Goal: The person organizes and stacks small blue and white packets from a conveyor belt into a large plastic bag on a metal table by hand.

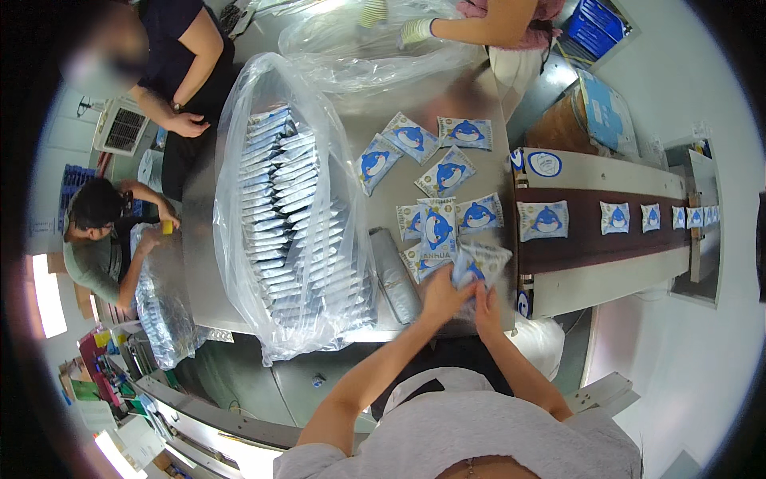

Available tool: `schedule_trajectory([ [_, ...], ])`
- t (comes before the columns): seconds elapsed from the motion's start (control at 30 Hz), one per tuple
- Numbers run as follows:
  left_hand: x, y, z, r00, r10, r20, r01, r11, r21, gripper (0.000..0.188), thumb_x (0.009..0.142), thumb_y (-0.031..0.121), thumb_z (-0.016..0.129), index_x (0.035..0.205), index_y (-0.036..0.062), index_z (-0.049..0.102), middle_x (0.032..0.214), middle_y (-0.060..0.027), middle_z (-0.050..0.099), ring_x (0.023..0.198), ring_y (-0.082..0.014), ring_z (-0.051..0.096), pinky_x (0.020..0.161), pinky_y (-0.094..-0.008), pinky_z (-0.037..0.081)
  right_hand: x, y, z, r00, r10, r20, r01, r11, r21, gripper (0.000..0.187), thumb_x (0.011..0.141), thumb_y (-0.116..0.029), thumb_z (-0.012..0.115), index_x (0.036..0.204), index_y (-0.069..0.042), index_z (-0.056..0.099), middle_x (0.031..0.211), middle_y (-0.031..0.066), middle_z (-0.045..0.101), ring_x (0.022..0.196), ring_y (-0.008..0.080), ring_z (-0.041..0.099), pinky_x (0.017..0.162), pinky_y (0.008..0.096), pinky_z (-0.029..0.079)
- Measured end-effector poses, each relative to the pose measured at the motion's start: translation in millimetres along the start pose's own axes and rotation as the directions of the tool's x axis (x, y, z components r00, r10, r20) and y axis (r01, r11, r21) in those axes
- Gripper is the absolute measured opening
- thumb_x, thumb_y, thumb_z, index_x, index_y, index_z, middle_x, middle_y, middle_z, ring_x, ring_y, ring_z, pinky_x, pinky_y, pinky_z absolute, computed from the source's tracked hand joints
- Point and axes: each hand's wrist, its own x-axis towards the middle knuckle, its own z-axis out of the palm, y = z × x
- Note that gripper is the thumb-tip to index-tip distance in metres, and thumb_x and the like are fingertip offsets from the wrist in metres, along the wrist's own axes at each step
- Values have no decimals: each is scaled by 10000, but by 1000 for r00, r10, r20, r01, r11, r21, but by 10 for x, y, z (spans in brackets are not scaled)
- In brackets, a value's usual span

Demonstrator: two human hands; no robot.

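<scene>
My left hand (444, 297) and my right hand (486, 306) come together at the table's near right side, fingers closed on the lower part of a white and blue snack packet (488, 259). The packet is tilted and slightly blurred. Just left of it, a packet with a blue whale picture (437, 227) overlaps others on the metal table. More such packets lie loose farther off, among them a tilted packet (377, 163). A large clear plastic bag (335, 140) stands left of my hands, filled with packets stacked in rows (267, 207). My fingertips are partly hidden behind the held packet.
A dark conveyor belt (586, 251) at the right carries packets in a line. A grey roll (395, 275) lies beside the bag. Across the table, a person's gloved hand (416, 32) is at another clear bag (351, 64). Two people are at the left, near a filled bag (163, 307).
</scene>
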Motion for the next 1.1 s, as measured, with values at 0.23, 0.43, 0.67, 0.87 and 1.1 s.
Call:
schedule_trajectory([
  [0.23,1052,-404,-291,966,-239,-94,204,935,-289,646,748,391,731,1145,-76,528,1089,-177,576,943,-247,587,780,-334,480,1302,235,728,968,-231,97,249,932,-264,548,922,-314,534,1244,102,380,1192,260,467,1109,354,466,962,396,356],
  [0.43,763,-380,-407,994,-104,-30,88,942,-323,626,706,424,754,1132,-5,591,1191,-176,522,1039,-254,527,870,-332,443,636,358,908,958,-158,-238,212,951,224,570,925,-374,509,1216,102,394,1149,274,464,1065,353,492,927,400,384],
  [0.67,904,-1087,-457,996,-11,93,25,988,-152,675,724,317,739,1271,38,458,1204,-194,465,1117,-273,470,908,-363,427,494,386,1164,954,19,-300,-98,963,-250,618,920,-436,514,1279,46,369,1167,228,481,1029,312,507,891,424,401],
  [0.87,356,-382,-351,899,423,112,-294,773,-562,1230,581,334,864,1453,42,48,1347,-207,366,1239,-311,394,1015,-387,334,259,315,322,945,-319,72,253,853,456,844,782,-368,727,1362,-41,208,1387,170,332,1299,278,326,1039,411,328],
  [1.1,332,-626,-214,766,634,107,-560,740,-372,1159,601,258,868,1464,78,116,1452,-150,303,1281,-285,389,1038,-398,343,599,258,72,807,-416,419,427,901,73,1077,479,-229,904,1348,-118,278,1407,128,326,1308,278,322,1072,415,297],
])
